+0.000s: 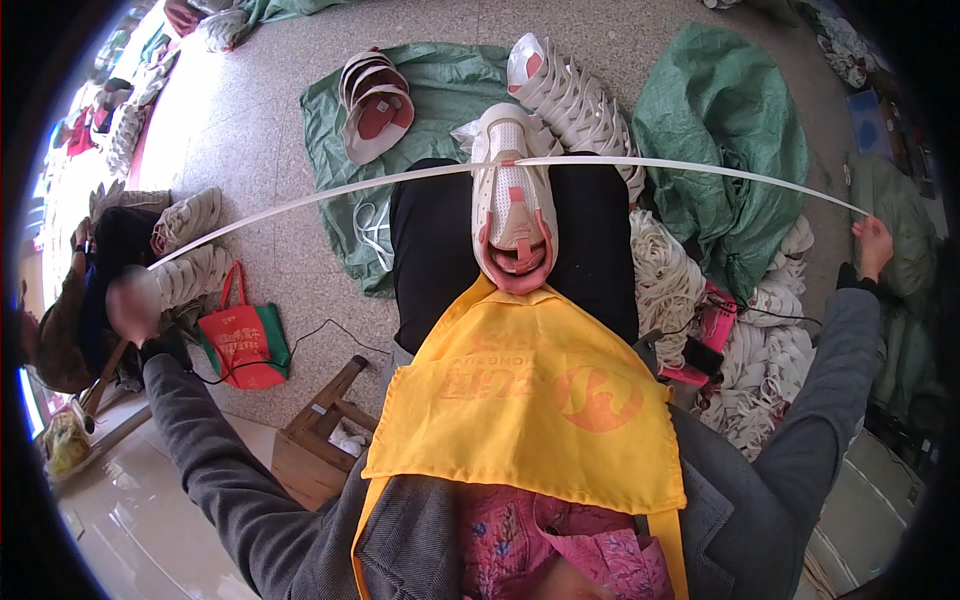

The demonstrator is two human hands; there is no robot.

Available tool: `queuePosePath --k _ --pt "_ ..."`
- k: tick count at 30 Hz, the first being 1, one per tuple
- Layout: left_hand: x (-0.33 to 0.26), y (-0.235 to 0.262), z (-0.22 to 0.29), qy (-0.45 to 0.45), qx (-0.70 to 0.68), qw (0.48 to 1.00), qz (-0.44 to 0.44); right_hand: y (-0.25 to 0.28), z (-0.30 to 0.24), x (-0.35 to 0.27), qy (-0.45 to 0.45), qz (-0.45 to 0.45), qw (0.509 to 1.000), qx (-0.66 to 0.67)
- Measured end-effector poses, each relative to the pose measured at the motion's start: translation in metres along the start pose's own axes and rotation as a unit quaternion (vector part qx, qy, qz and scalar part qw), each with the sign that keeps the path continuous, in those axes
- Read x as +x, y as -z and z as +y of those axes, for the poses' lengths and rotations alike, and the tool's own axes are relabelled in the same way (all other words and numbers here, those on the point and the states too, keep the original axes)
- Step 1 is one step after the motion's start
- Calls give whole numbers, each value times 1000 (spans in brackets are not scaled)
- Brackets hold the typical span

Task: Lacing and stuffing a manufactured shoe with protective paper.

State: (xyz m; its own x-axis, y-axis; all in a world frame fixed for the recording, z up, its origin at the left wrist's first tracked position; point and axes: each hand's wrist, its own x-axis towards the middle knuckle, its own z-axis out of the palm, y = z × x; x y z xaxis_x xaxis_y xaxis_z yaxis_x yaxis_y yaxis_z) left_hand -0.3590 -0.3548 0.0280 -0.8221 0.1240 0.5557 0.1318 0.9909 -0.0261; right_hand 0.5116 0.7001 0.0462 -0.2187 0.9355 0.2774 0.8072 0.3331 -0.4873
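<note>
A white and pink shoe upper (515, 215) rests on my lap with its heel toward me. One long white shoelace (330, 192) passes through it at the tongue and stretches out to both sides. At far left my left hand (133, 305), blurred, is closed at one end of the lace. My right hand (874, 247) pinches the other end at far right. Both arms are spread wide, and the lace bows slightly between hands and shoe.
Stacked shoe uppers (378, 110) lie on a green sheet (440, 70) ahead. A green sack (720, 130), a heap of white laces (662, 280) and a phone (703, 356) are on the right. At left are a red bag (243, 345) and a wooden stool (325, 425).
</note>
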Motion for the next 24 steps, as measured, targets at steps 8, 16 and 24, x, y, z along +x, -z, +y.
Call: queuePosePath --k 8,16,24 --pt "-124 -39 113 -125 -129 746 -641 -126 -31 -113 -204 -363 898 140" --pt "-210 85 345 -16 -548 494 -675 -189 -299 -290 -174 -550 723 380" --pt "-241 106 418 74 -642 392 -655 -235 -410 -335 124 -491 838 201"
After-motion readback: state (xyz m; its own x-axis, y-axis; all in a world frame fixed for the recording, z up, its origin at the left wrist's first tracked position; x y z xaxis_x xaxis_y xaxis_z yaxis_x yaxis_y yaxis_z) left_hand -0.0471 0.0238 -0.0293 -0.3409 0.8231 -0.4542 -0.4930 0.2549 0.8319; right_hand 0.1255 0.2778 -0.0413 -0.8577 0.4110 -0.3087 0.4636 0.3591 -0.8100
